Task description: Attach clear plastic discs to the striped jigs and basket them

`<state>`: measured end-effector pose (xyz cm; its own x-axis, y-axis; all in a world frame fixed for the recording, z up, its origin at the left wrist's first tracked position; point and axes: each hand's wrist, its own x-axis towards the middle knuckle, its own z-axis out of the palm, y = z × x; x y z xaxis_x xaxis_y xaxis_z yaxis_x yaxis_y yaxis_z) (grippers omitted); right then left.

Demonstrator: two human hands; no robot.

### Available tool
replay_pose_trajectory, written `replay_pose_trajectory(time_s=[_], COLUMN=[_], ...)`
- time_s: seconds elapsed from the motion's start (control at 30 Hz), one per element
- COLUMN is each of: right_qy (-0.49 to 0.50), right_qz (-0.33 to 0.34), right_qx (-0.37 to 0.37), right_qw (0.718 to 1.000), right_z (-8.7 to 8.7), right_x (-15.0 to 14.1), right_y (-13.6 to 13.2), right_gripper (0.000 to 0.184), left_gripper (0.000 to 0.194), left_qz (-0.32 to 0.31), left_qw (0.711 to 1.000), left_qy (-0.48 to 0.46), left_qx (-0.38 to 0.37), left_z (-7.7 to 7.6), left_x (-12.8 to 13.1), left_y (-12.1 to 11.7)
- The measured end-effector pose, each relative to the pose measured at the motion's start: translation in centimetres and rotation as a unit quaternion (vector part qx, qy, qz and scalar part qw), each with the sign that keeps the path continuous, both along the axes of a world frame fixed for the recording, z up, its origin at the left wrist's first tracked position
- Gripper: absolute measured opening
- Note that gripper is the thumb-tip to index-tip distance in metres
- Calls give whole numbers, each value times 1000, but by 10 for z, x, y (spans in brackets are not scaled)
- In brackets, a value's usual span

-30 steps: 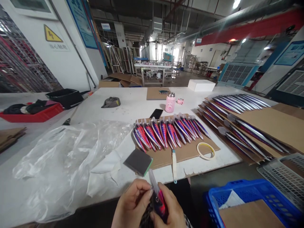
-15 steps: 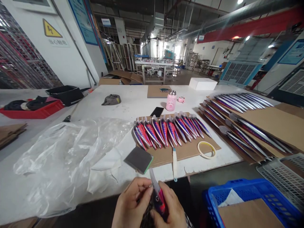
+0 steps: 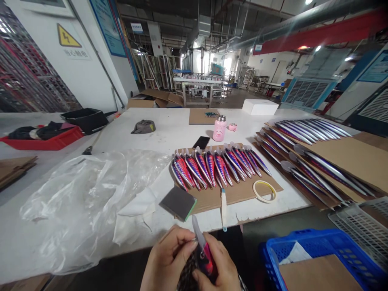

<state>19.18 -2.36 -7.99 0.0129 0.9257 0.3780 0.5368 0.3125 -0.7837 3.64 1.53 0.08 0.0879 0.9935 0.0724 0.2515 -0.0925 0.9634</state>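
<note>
Close to my body, below the table's front edge, my right hand is wrapped round a fishing lure with a pink and dark body and a clear lip pointing up. My left hand is closed in a pinch against the base of that lip; whatever sits between thumb and forefinger is too small to make out. Several red and purple striped lures lie in a row on a cardboard sheet. Near my hands are a dark sanding block and a white-handled blade tool.
A tape ring lies on the cardboard's right side. Crumpled plastic film covers the table's left. Cardboard layers with more lures are stacked at right, above a blue basket. Behind stand a phone and pink bottle.
Both hands stay on the lure in nearly the same pose. The whole view has shifted very slightly; nothing on the table has moved.
</note>
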Motion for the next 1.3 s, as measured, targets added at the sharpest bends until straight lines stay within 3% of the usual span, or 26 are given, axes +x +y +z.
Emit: replay_pose_trajectory(time_s=[0.57, 0.73, 0.83, 1.07, 1.3], right_qy=[11, 32, 43, 28, 13], right_qz=[29, 38, 35, 30, 40], right_qx=[-29, -27, -19, 5, 25], right_qw=[999, 998, 998, 999, 999], right_z=[0, 2, 2, -6, -8], right_x=[3, 3, 3, 6, 9], right_y=[-1, 0, 1, 2, 3], right_gripper=[76, 80, 78, 78, 77], left_gripper=[10, 9, 9, 17, 19], left_qz=[-34, -16, 3, 29, 25], left_qw=[999, 998, 991, 990, 982], left_qy=[15, 40, 97, 130, 183], left_qx=[2, 55, 95, 35, 49], left_z=[-1, -7, -2, 14, 13], left_x=[-5, -4, -2, 10, 11], left_y=[0, -2, -3, -7, -6])
